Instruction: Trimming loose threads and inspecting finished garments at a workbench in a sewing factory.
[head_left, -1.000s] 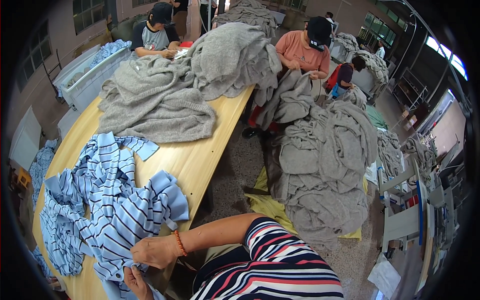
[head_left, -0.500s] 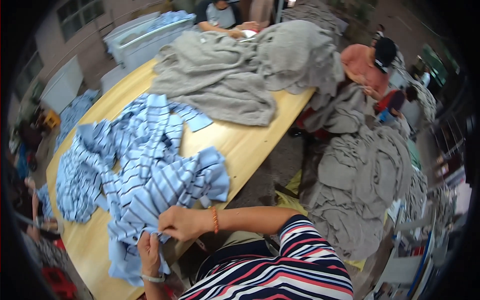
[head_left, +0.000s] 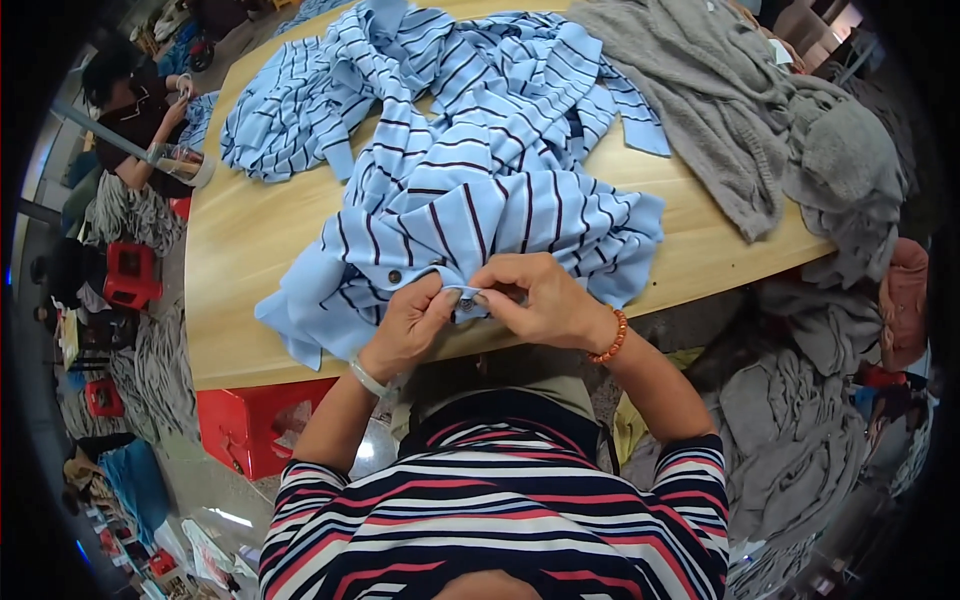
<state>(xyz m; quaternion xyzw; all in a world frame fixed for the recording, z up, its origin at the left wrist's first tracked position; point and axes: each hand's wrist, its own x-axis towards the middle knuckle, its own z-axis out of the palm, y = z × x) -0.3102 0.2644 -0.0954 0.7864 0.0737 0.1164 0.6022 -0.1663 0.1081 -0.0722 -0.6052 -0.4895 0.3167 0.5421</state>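
A light blue knit garment with dark stripes (head_left: 470, 215) lies bunched at the table's near edge. Along its front edge, a dark button (head_left: 394, 277) shows just left of my fingers. My left hand (head_left: 408, 320) pinches the garment's edge between thumb and forefinger. Close against it, my right hand (head_left: 535, 298), with an orange bead bracelet at the wrist, pinches the same edge. Between the fingertips sits a small dark, round piece, partly covered, which looks like another button. More striped blue knitwear (head_left: 290, 110) is heaped behind, toward the far left.
The pale wooden table (head_left: 240, 300) curves across the view. Grey knitwear (head_left: 690, 100) covers its far right, and another grey heap (head_left: 800, 390) lies right of me. A red stool (head_left: 255, 425) stands under the near left edge. At left, a person (head_left: 130, 120) handles blue cloth.
The view has swung down and left, bringing my hands to the middle. Both hands still pinch the striped garment, now closer together at its edge.
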